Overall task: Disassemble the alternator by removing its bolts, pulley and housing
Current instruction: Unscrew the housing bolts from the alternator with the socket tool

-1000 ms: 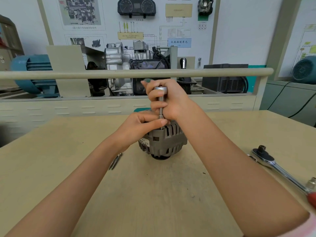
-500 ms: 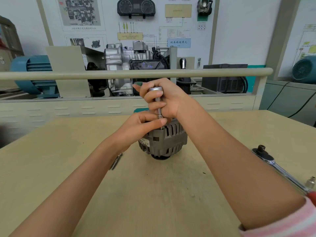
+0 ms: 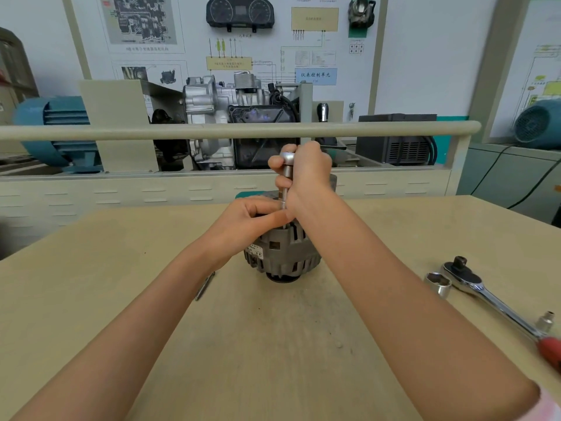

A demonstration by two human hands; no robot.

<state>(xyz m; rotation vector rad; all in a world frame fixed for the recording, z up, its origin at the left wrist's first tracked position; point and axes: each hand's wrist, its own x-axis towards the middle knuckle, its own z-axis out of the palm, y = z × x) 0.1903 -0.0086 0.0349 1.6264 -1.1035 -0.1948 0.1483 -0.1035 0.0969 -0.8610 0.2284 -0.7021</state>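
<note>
Behind the tan workbench (image 3: pixel 91 299) stands a training board with engine parts; the alternator (image 3: pixel 283 253) sits upright at mid-bench, pulley end down. Right of the alternator, well apart, lie a ratchet wrench (image 3: pixel 485 296) and a loose socket (image 3: pixel 438 284); just left of it lies a thin metal rod (image 3: pixel 205 285).

The right hand (image 3: pixel 306 174) has its fingers wrapped round a slim socket driver (image 3: pixel 285 180) standing vertically on the alternator's top. The left hand (image 3: pixel 252 223) pinches the driver's lower shaft, steadying it against the housing.

That cast body looks heavy and rigid — likely stable unaided, though smooth. Best gripped round the slotted housing wall; the driver's thin shank could slip off a bolt head if tilted.
</note>
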